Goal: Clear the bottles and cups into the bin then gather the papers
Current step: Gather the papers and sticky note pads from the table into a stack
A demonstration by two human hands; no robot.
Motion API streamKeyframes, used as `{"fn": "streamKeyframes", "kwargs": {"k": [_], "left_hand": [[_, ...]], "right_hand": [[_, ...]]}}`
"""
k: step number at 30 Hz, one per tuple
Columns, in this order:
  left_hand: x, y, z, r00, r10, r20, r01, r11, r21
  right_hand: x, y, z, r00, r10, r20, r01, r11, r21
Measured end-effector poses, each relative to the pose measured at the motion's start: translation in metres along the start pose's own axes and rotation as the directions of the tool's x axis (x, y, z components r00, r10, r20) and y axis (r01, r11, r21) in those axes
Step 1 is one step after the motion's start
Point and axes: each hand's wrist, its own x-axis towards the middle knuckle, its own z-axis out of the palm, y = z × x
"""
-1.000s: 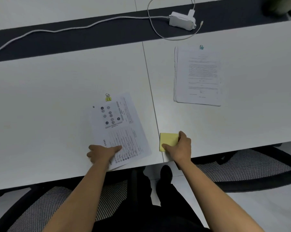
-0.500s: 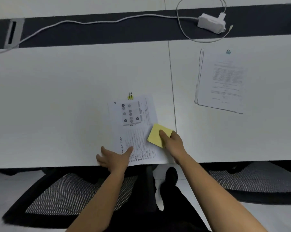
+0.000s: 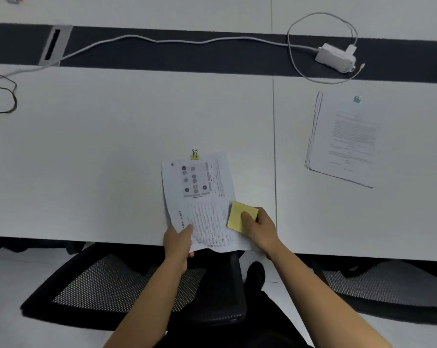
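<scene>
Print on the clipped sheet (image 3: 199, 197) and the paper stack (image 3: 348, 139) is too blurred to read.

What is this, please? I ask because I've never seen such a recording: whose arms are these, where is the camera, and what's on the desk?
No machine here: a person works with bare hands, and one camera worn on their head looks down at the white desk. The left hand grips the near edge of the clipped printed sheets, which overhang the desk's front. The right hand pinches a yellow note pad over those sheets' right corner. Further right lies a second paper stack; at the back, a white charger with its cable. No bottles or cups show.
</scene>
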Motion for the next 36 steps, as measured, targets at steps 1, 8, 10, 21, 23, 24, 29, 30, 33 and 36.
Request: {"fn": "streamKeyframes", "kwargs": {"k": [1,8,10,21,23,24,29,30,33,36], "left_hand": [[-0.005,0.006,0.001,0.996,0.093,0.007,-0.093,0.995,0.034],[-0.067,0.053,0.022,0.858,0.482,0.178,-0.496,0.867,0.046],[-0.085,0.060,0.035,0.816,0.526,0.240,-0.549,0.835,0.037],[-0.239,0.030,0.172,0.546,0.521,0.656,-0.653,0.755,-0.056],[-0.278,0.012,0.196,0.464,0.514,0.721,-0.701,0.711,-0.056],[-0.296,0.001,0.209,0.431,0.516,0.741,-0.720,0.691,-0.062],[-0.384,-0.080,0.274,0.370,0.557,0.743,-0.749,0.652,-0.116],[-0.401,-0.098,0.287,0.371,0.568,0.734,-0.746,0.653,-0.128],[-0.450,-0.149,0.329,0.373,0.576,0.727,-0.720,0.674,-0.165],[-0.499,-0.183,0.368,0.334,0.562,0.757,-0.723,0.668,-0.177]], "right_hand": [[-0.005,-0.003,-0.004,0.999,-0.018,-0.048,0.019,1.000,0.022],[-0.072,-0.002,-0.073,0.950,-0.004,-0.313,0.128,0.917,0.377],[-0.097,0.011,-0.098,0.917,0.049,-0.396,0.151,0.876,0.459],[-0.266,0.117,-0.218,0.505,0.300,-0.809,0.459,0.700,0.547],[-0.294,0.143,-0.241,0.447,0.318,-0.836,0.514,0.674,0.531],[-0.306,0.159,-0.252,0.425,0.331,-0.843,0.533,0.662,0.528],[-0.359,0.253,-0.316,0.385,0.374,-0.844,0.588,0.605,0.537],[-0.369,0.272,-0.332,0.381,0.377,-0.844,0.599,0.595,0.536],[-0.396,0.321,-0.386,0.350,0.392,-0.851,0.622,0.581,0.524],[-0.421,0.356,-0.441,0.307,0.390,-0.868,0.651,0.579,0.491]]}}
